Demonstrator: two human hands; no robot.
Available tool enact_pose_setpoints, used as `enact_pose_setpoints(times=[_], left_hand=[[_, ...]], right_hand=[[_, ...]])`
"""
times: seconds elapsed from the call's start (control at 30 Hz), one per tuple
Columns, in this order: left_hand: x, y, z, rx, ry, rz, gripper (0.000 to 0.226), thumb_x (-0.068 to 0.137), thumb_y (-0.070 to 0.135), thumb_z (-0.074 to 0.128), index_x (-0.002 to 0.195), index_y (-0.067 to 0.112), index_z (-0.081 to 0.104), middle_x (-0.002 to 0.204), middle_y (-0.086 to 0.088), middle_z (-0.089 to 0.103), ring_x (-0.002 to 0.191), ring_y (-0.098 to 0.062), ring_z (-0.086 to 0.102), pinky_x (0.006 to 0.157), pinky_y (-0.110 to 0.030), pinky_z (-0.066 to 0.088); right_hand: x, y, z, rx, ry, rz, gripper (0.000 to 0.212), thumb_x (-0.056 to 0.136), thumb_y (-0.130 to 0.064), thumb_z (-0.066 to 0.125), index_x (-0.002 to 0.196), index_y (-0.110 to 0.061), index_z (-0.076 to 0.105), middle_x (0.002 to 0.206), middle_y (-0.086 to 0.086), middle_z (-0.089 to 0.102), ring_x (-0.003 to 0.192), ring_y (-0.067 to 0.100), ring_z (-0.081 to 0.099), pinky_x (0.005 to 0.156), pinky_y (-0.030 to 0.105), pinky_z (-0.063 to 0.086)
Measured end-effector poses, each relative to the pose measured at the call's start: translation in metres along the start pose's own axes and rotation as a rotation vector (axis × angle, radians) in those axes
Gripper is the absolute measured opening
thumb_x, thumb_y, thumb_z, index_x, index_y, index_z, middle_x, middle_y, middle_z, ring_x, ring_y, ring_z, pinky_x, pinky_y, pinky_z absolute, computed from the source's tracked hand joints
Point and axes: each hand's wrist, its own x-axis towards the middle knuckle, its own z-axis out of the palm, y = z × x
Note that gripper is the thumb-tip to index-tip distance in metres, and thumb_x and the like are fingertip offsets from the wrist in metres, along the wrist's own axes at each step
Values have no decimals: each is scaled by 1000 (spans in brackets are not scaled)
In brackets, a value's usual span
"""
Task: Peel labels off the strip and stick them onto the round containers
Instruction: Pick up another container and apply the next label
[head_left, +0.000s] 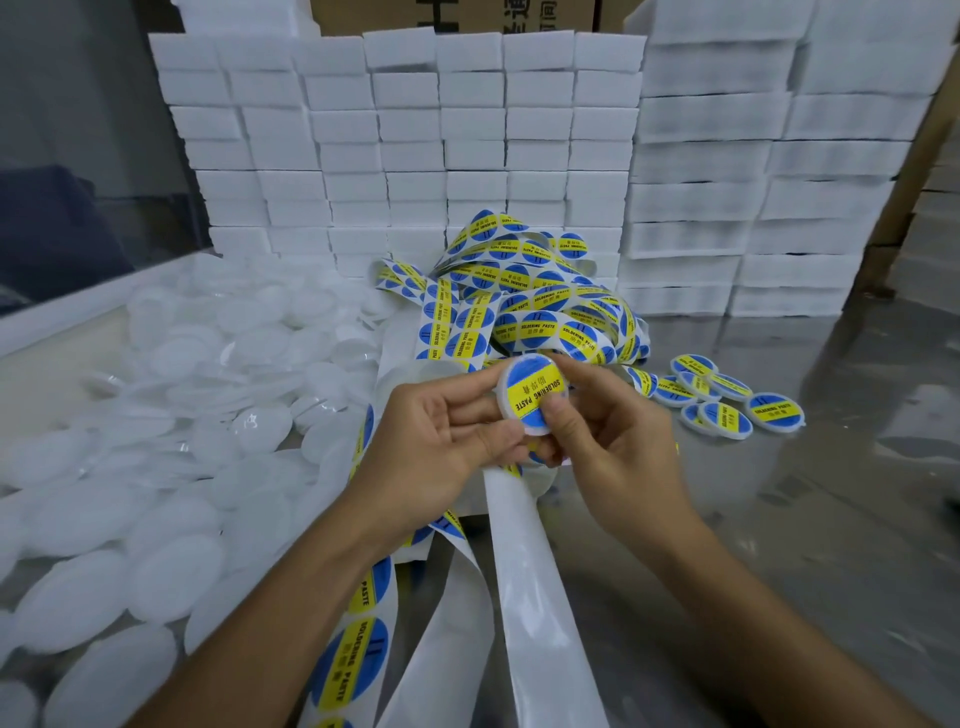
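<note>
I hold a white round container (519, 400) in mid-air at the centre, a blue and yellow "SOLDERING PASTE" label (535, 389) on its face. My left hand (441, 436) grips its left rim with curled fingers. My right hand (602, 426) pinches its right side, the thumb pressing the label's lower edge. A tangled label strip (524, 306) is heaped just behind, and it trails under my left forearm (358, 649). Bare white backing strip (524, 561) runs down toward me.
A big pile of plain white round containers (171, 415) covers the table's left half. Several labelled containers (727, 400) lie at the right on the shiny grey table (831, 519). Stacked white foam blocks (415, 145) wall off the back and right.
</note>
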Motion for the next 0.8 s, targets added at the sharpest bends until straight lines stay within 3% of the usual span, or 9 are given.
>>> enact_pose_setpoints(times=[0.03, 0.1, 0.2, 0.27, 0.33, 0.43, 0.53, 0.63, 0.8], left_hand=[[0, 0, 0, 14, 5, 0, 42, 84, -4, 64, 121, 17, 63, 102, -4, 76, 93, -22, 73, 71, -26, 59], [0, 1, 0, 47, 24, 0, 38, 88, -5, 60, 117, 18, 66, 96, -5, 77, 84, -20, 74, 64, -24, 58], [1, 0, -1, 76, 75, -1, 32, 92, -4, 56, 114, 14, 71, 90, -14, 75, 65, -22, 68, 57, -25, 55], [1, 0, 0, 89, 100, 4, 28, 93, -1, 55, 111, 13, 72, 90, -13, 75, 63, -24, 67, 57, -26, 56], [1, 1, 3, 69, 136, 14, 23, 92, 2, 59, 103, 16, 74, 86, -7, 76, 65, -20, 70, 56, -26, 57], [2, 2, 3, 38, 233, 26, 14, 88, 8, 65, 87, 17, 76, 74, -5, 75, 63, -19, 72, 54, -25, 58], [2, 1, 2, 75, 301, 36, 10, 86, 11, 69, 80, 14, 76, 69, -14, 72, 60, -24, 71, 55, -27, 58], [1, 1, 3, 85, 309, 14, 9, 85, 15, 71, 83, 9, 77, 73, -23, 70, 65, -30, 72, 58, -29, 59], [-1, 3, 8, 141, 300, 26, 10, 84, 21, 71, 79, 15, 77, 66, -11, 71, 62, -25, 72, 58, -27, 59]], right_hand=[[1, 1, -2, -4, 13, 6, 21, 94, -4, 58, 110, -15, 64, 65, 5, 68, 53, 14, 58, 52, 22, 50], [1, 2, -6, -42, 36, 0, 4, 93, -12, 61, 94, -14, 63, 61, 0, 70, 45, 12, 60, 46, 21, 48], [-1, 1, -6, -85, 107, -61, 26, 84, -30, 67, 72, -9, 56, 54, 1, 66, 40, 10, 59, 39, 18, 44], [-1, -1, -4, -107, 136, -87, 33, 84, -32, 67, 67, -7, 53, 53, 1, 64, 39, 8, 58, 40, 16, 42], [-1, 1, -2, -95, 134, -67, 26, 87, -28, 65, 71, -10, 56, 54, 3, 64, 41, 10, 58, 42, 17, 43], [-2, 4, -3, -127, 59, -53, 7, 91, -19, 67, 96, -21, 63, 62, 3, 67, 51, 14, 62, 51, 23, 49], [-3, 6, -5, -309, -22, -153, 39, 80, -29, 79, 115, -29, 64, 92, -11, 65, 74, 9, 63, 60, 22, 51], [-3, 8, -6, -477, -53, -325, 58, 73, -34, 85, 125, -18, 65, 120, -3, 57, 102, 9, 60, 68, 19, 51], [1, 10, -10, -591, -50, -450, 45, 79, -30, 82, 118, -12, 68, 112, -2, 67, 104, 3, 61, 81, 12, 44]])
